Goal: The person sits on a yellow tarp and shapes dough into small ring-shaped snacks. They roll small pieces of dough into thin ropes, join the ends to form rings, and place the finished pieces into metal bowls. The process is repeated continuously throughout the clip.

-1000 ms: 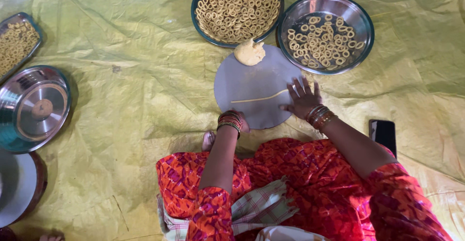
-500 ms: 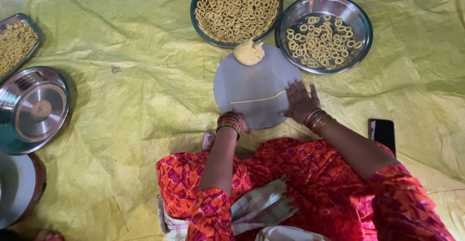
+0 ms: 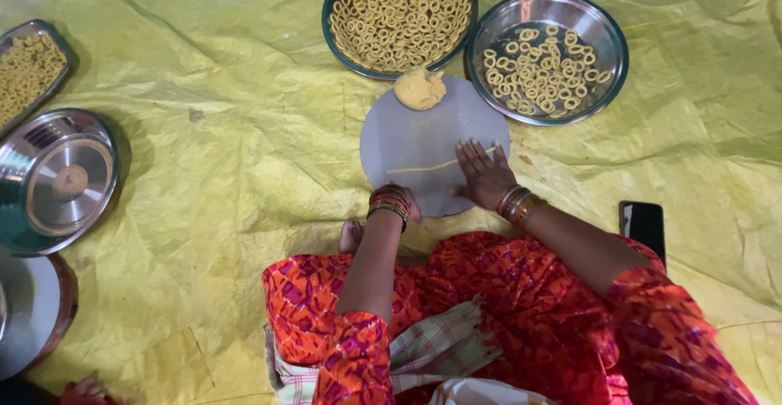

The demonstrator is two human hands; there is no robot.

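Observation:
A round grey board (image 3: pixel 423 128) lies on the yellow sheet in front of me. A thin rope of dough (image 3: pixel 428 166) stretches across it. My right hand (image 3: pixel 483 173) lies flat, fingers spread, on the rope's right end. My left hand (image 3: pixel 399 203) rests at the board's near edge, mostly hidden behind bangles on the wrist. A lump of yellow dough (image 3: pixel 419 88) sits at the board's far edge.
Two round dishes of dough rings stand behind the board: a full one (image 3: pixel 397 16) and a steel one (image 3: pixel 547 55) partly filled. A tray of rings (image 3: pixel 28 71) and steel lidded vessels (image 3: pixel 55 179) are at the left. A dark phone (image 3: pixel 643 224) lies at right.
My right hand has slid slightly toward me along the dough rope, which looks a little longer and thinner. The left hand has stayed at the board's near edge.

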